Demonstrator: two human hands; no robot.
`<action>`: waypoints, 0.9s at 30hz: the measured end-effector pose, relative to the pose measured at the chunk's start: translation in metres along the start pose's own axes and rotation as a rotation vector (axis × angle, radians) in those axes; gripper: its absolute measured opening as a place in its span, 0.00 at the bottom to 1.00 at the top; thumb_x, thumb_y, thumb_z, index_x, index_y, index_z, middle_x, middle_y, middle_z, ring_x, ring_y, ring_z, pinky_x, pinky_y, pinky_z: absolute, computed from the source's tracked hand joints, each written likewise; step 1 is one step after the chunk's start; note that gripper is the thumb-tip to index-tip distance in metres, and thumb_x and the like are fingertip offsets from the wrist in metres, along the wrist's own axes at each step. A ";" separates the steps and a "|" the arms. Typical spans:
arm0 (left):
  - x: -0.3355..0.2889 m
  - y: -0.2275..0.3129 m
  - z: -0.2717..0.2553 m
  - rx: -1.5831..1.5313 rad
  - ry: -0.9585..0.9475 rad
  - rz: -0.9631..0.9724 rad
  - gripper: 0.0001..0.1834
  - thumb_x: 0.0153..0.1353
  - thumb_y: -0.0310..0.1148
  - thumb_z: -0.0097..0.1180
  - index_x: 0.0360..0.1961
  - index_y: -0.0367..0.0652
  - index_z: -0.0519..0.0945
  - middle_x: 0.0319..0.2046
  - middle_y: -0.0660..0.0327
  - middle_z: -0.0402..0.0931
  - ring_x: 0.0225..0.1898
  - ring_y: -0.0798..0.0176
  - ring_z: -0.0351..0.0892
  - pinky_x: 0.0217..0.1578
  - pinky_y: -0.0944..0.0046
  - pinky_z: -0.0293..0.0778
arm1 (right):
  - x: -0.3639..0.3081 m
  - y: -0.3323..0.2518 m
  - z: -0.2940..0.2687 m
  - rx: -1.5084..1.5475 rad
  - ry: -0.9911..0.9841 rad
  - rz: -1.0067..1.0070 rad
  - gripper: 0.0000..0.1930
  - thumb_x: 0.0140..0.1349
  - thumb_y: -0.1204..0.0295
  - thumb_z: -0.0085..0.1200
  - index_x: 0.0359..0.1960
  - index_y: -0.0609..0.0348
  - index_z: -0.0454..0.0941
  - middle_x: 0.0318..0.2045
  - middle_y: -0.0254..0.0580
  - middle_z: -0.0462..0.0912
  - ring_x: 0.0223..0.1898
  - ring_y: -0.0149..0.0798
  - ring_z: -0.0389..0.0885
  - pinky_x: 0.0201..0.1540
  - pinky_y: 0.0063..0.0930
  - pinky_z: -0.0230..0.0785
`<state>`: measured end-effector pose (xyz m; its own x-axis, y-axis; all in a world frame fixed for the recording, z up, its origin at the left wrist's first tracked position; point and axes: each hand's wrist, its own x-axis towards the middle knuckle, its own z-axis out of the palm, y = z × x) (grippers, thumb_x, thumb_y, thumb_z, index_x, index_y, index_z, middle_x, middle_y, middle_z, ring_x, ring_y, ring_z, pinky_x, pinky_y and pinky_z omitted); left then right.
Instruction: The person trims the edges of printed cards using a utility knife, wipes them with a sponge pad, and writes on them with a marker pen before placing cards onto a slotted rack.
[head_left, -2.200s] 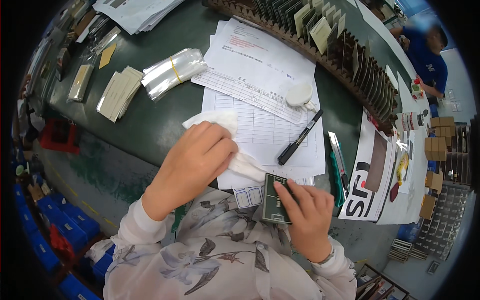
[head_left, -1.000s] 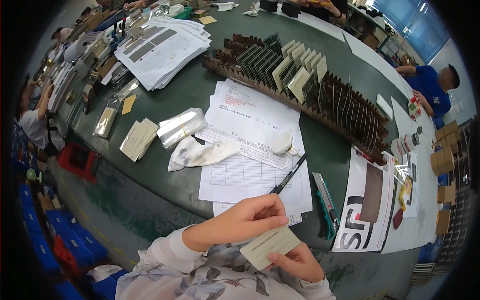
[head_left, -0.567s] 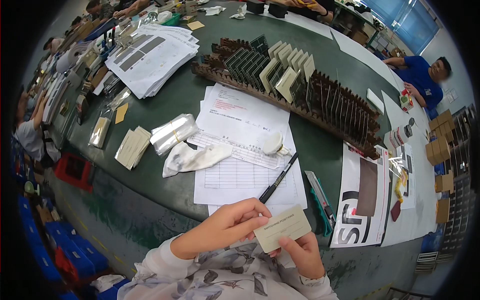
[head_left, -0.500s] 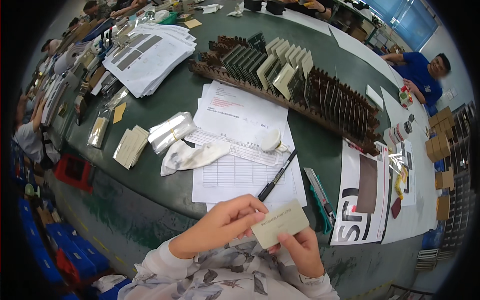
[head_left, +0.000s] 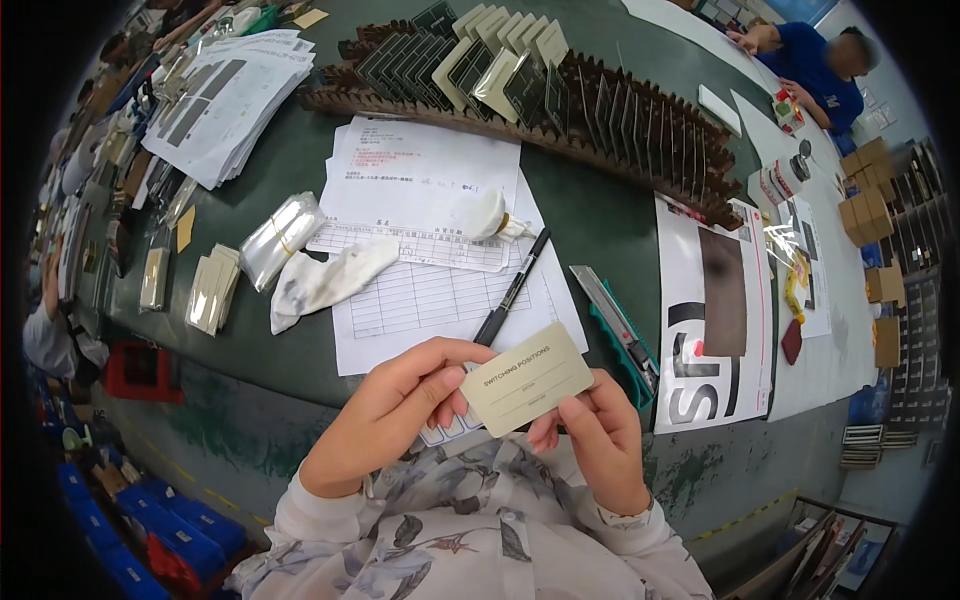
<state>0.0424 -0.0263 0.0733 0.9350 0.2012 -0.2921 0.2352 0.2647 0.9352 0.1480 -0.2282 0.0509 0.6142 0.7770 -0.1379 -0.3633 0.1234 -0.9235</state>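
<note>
A cream printed plate (head_left: 527,382), rectangular with dark lettering, is held up between my two hands above the table's near edge. My left hand (head_left: 400,405) pinches its left end between thumb and fingers. At the lower right corner my right hand (head_left: 600,432) grips it, thumb on the face and fingers behind. Just beyond the plate lie a black marker pen (head_left: 512,290) and, to the right, a green utility knife (head_left: 618,335). Paper forms (head_left: 420,300) spread under the pen. A white cloth (head_left: 330,282) rests on them.
A toothed brown rack (head_left: 650,150) holds several dark and cream plates across the far side. Left are a paper stack (head_left: 225,105), a banded bundle of clear bags (head_left: 283,240) and cream plates (head_left: 213,290). A printed sheet (head_left: 680,385) lies right; a person in blue (head_left: 810,75) sits beyond.
The view has tipped and shifted, so the table's things sit higher and further left. The plate is raised a little and turned more face-on, with both hands still on it.
</note>
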 end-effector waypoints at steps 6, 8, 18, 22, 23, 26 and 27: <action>-0.001 0.003 0.000 -0.025 -0.024 0.002 0.17 0.72 0.28 0.41 0.56 0.32 0.74 0.29 0.65 0.73 0.29 0.75 0.68 0.31 0.75 0.66 | 0.000 0.003 0.000 0.005 0.026 0.009 0.10 0.73 0.75 0.41 0.51 0.68 0.67 0.34 0.49 0.83 0.31 0.31 0.80 0.35 0.22 0.71; 0.000 0.002 0.000 -0.039 -0.013 -0.005 0.17 0.72 0.28 0.41 0.56 0.32 0.74 0.29 0.64 0.73 0.29 0.75 0.68 0.31 0.75 0.66 | 0.000 0.004 0.001 0.009 0.023 0.010 0.10 0.73 0.75 0.41 0.51 0.68 0.67 0.34 0.49 0.83 0.31 0.31 0.81 0.35 0.22 0.71; 0.002 0.000 -0.004 -0.024 0.028 -0.072 0.15 0.70 0.26 0.46 0.55 0.33 0.75 0.31 0.64 0.75 0.29 0.76 0.70 0.30 0.75 0.67 | 0.004 0.004 0.007 0.028 0.026 0.043 0.13 0.70 0.76 0.46 0.54 0.68 0.66 0.40 0.47 0.82 0.36 0.31 0.81 0.38 0.23 0.73; 0.000 -0.001 0.007 -0.087 0.002 -0.053 0.15 0.70 0.27 0.46 0.56 0.37 0.75 0.29 0.66 0.72 0.30 0.77 0.68 0.31 0.76 0.66 | 0.003 0.021 0.023 0.025 0.025 0.060 0.23 0.64 0.81 0.56 0.60 0.65 0.64 0.48 0.41 0.79 0.43 0.30 0.80 0.42 0.24 0.76; 0.000 0.000 0.008 -0.079 0.002 -0.050 0.15 0.70 0.27 0.46 0.55 0.36 0.75 0.29 0.66 0.72 0.30 0.77 0.68 0.31 0.76 0.66 | 0.002 0.020 0.024 0.098 0.020 0.105 0.26 0.61 0.81 0.59 0.60 0.65 0.65 0.49 0.40 0.78 0.46 0.30 0.79 0.43 0.24 0.76; -0.004 0.002 0.003 -0.067 0.011 -0.043 0.15 0.68 0.26 0.48 0.53 0.35 0.76 0.30 0.66 0.74 0.30 0.77 0.69 0.30 0.76 0.66 | 0.003 0.012 0.015 0.070 0.049 0.121 0.23 0.63 0.80 0.58 0.59 0.65 0.67 0.48 0.41 0.78 0.46 0.29 0.78 0.41 0.23 0.76; -0.006 0.002 0.000 -0.062 0.021 -0.037 0.14 0.67 0.26 0.50 0.52 0.33 0.77 0.31 0.65 0.76 0.30 0.78 0.71 0.29 0.76 0.67 | 0.004 0.010 0.009 0.070 0.053 0.118 0.23 0.63 0.80 0.58 0.59 0.65 0.67 0.48 0.41 0.78 0.46 0.29 0.78 0.41 0.23 0.76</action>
<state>0.0375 -0.0270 0.0768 0.9199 0.2098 -0.3313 0.2524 0.3299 0.9096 0.1408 -0.2187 0.0444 0.5997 0.7553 -0.2644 -0.4818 0.0770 -0.8729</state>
